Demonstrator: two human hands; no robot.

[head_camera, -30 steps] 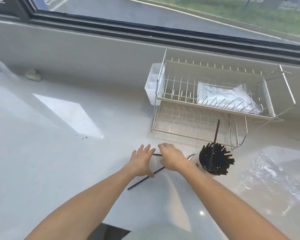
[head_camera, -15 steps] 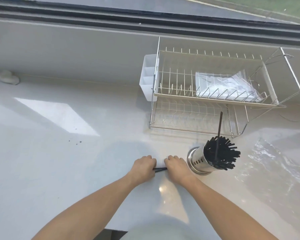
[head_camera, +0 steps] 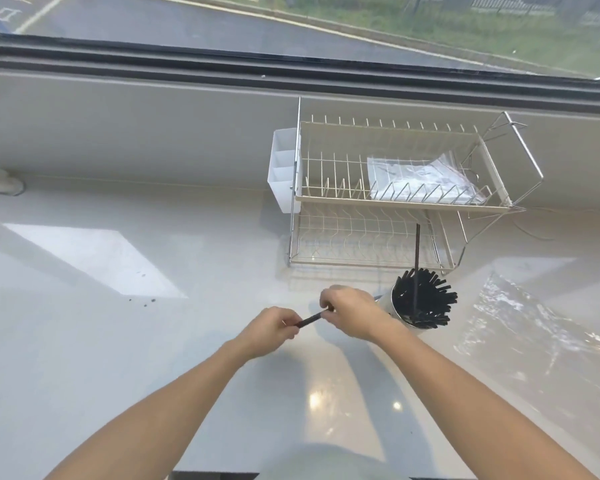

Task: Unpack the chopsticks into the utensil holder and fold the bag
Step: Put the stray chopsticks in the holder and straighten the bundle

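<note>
Black chopsticks (head_camera: 310,318) are held above the white counter between my two hands. My left hand (head_camera: 269,330) pinches their near end and my right hand (head_camera: 352,315) grips the far end. Only a short black stretch shows between the fists. Just right of my right hand stands the steel utensil holder (head_camera: 400,317), packed with many black chopsticks (head_camera: 426,299); one stick pokes up taller than the others. A clear plastic bag (head_camera: 541,337) lies flat on the counter at the right.
A two-tier wire dish rack (head_camera: 395,202) stands behind the holder, with a white plastic caddy (head_camera: 283,174) on its left side and a clear plastic sheet (head_camera: 420,180) on its upper tier. A window ledge runs along the back. A small white object (head_camera: 0,181) sits far left.
The chopsticks lay on the counter a second ago under both hands. Both hands have closed on them and lifted them off the surface, tilted up towards the right.
</note>
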